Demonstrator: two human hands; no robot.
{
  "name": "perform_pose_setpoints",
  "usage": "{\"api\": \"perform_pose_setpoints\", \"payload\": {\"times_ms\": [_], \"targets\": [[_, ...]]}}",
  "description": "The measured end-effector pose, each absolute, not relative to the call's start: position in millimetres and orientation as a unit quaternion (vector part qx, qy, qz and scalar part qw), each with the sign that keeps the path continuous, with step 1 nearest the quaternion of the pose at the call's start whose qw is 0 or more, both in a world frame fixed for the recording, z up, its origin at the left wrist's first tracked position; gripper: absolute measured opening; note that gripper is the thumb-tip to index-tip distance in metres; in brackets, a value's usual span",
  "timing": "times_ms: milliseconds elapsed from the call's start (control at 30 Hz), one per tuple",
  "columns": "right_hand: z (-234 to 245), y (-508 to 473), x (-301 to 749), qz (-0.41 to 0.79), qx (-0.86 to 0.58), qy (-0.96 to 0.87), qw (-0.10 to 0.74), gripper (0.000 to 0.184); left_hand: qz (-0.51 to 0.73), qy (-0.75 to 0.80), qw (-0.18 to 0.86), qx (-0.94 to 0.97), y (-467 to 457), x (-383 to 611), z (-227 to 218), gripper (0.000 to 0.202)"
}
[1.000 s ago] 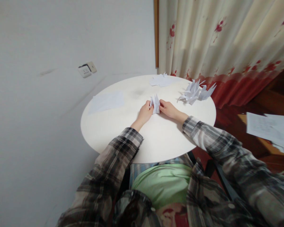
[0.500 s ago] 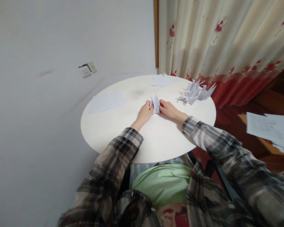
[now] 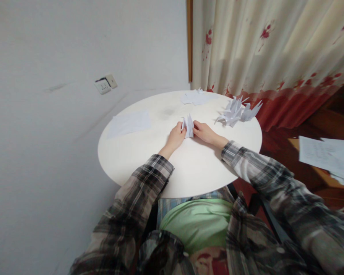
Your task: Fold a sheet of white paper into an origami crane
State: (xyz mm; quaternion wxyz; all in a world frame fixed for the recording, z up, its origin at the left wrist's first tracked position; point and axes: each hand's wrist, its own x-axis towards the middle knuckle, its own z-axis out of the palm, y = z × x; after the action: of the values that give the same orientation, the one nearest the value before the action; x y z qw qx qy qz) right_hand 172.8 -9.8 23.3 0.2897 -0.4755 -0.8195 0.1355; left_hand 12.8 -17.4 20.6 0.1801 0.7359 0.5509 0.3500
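Observation:
A small folded white paper piece (image 3: pixel 188 126) stands near the middle of the round white table (image 3: pixel 137 152). My left hand (image 3: pixel 176 136) pinches its left side with the fingers closed on it. My right hand (image 3: pixel 204 131) grips its right side in the same way. Both hands rest on the tabletop. Plaid sleeves cover both of my forearms.
A flat white sheet (image 3: pixel 129 123) lies at the table's left. Several finished folded paper figures (image 3: pixel 236 112) sit at the right rim, and loose paper pieces (image 3: pixel 195 97) at the far edge. A curtain (image 3: pixel 263 57) hangs behind. Papers (image 3: pixel 328 154) lie on a wooden surface to the right.

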Motion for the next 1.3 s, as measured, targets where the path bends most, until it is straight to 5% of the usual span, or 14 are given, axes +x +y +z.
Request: {"api": "perform_pose_setpoints", "payload": {"times_ms": [1300], "targets": [[23.5,-9.8,173.1,0.126,-0.479,-0.820,0.288,0.015,0.350,0.552,0.178,0.735,-15.6,11.8,18.5,0.018]]}}
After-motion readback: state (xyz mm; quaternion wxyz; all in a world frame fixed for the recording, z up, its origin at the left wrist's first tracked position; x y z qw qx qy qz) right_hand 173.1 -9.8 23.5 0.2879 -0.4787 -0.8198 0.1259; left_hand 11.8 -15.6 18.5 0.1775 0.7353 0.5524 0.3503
